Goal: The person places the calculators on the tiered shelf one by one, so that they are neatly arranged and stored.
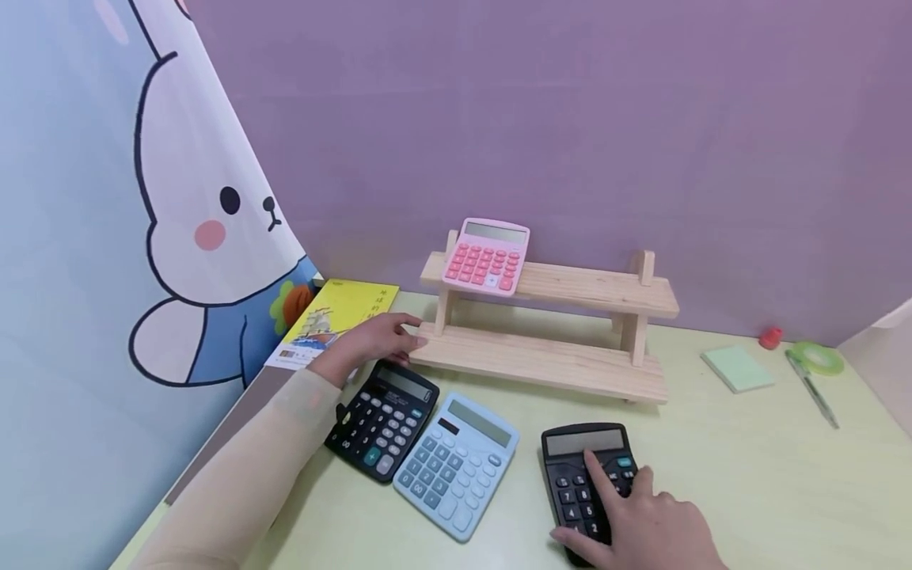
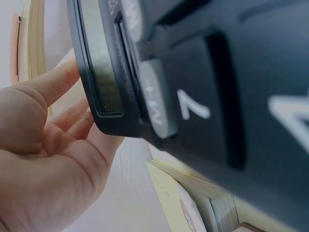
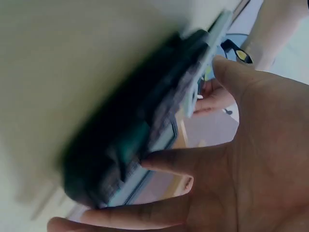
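Note:
My left hand (image 1: 381, 336) is at the left end of a two-tier wooden shelf (image 1: 541, 360), its thumb and fingers holding the end of the lower board. Just below that hand lies a black calculator (image 1: 385, 419), which partly covers the fingers in the left wrist view. A light blue calculator (image 1: 457, 467) lies right beside it. My right hand (image 1: 651, 526) is over another black calculator (image 1: 587, 443), index finger stretched to its display and thumb by its left side. In the right wrist view these fingers are spread over the blurred calculator. A pink calculator (image 1: 488, 257) leans on the upper tier.
A yellow book (image 1: 356, 305) lies left of the shelf, against a cloth with a cartoon rabbit. To the right are a green sticky-note pad (image 1: 737, 369), a small red object (image 1: 770, 338), a green tape roll (image 1: 819, 359) and a pen (image 1: 815, 392). Purple cloth hangs behind.

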`<control>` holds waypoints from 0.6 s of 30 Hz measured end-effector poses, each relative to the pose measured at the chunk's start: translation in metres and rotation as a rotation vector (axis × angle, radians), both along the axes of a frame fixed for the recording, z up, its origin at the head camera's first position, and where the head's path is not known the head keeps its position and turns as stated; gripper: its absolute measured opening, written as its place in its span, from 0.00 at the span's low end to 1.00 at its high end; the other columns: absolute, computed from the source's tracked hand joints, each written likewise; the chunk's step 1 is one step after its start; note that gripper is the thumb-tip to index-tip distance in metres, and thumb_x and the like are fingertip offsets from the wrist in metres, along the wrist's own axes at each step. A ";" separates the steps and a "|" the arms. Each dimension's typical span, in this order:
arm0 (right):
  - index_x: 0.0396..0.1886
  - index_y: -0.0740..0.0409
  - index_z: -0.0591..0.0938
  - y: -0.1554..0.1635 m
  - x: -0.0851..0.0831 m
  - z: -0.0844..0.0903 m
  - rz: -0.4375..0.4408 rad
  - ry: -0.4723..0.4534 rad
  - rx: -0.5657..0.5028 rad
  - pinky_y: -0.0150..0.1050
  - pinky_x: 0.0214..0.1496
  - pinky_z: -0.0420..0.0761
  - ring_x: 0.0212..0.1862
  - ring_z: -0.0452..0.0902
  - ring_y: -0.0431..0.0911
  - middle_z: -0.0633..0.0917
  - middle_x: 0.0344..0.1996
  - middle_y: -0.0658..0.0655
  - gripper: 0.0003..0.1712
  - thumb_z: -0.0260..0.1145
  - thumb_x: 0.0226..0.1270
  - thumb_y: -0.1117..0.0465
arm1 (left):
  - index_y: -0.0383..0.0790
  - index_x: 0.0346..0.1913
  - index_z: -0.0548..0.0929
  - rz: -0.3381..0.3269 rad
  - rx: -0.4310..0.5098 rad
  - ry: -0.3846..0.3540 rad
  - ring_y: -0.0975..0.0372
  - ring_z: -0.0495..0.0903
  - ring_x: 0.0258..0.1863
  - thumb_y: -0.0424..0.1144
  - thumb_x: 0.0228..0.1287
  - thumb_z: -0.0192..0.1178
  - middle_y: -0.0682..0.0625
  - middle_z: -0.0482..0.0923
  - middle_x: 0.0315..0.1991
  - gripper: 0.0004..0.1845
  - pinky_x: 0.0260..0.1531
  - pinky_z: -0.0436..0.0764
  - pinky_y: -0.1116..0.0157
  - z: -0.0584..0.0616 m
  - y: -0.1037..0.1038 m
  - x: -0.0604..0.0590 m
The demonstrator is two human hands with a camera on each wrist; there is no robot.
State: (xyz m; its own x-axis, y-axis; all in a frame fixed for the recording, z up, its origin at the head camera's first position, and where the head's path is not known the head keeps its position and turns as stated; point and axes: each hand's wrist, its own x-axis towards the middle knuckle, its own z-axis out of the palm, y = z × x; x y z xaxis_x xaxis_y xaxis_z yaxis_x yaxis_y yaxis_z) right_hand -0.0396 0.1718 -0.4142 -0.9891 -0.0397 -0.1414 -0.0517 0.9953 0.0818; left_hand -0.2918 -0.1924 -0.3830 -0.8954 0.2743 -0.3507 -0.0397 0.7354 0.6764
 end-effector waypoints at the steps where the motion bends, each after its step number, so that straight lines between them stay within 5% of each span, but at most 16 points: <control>1: 0.81 0.42 0.71 0.000 0.000 -0.001 0.008 0.012 0.005 0.47 0.21 0.73 0.23 0.77 0.54 0.82 0.51 0.80 0.70 0.52 0.47 0.04 | 0.49 0.82 0.68 -0.002 -0.001 0.003 0.57 0.88 0.44 0.54 0.79 0.61 0.43 0.85 0.56 0.35 0.52 0.86 0.61 0.001 0.000 0.000; 8: 0.83 0.41 0.68 0.004 -0.005 -0.005 0.081 0.084 0.009 0.50 0.24 0.80 0.34 0.85 0.57 0.78 0.62 0.83 0.74 0.52 0.42 0.02 | 0.49 0.81 0.68 -0.008 -0.002 0.020 0.57 0.88 0.43 0.55 0.79 0.61 0.43 0.85 0.55 0.35 0.51 0.85 0.61 0.007 0.001 -0.002; 18: 0.84 0.33 0.65 0.016 -0.014 -0.010 0.094 -0.040 -0.056 0.55 0.32 0.84 0.36 0.80 0.55 0.82 0.43 0.67 0.70 0.58 0.43 0.04 | 0.50 0.82 0.68 0.023 0.015 -0.016 0.57 0.88 0.44 0.55 0.78 0.62 0.45 0.86 0.53 0.35 0.54 0.84 0.59 -0.003 -0.001 0.000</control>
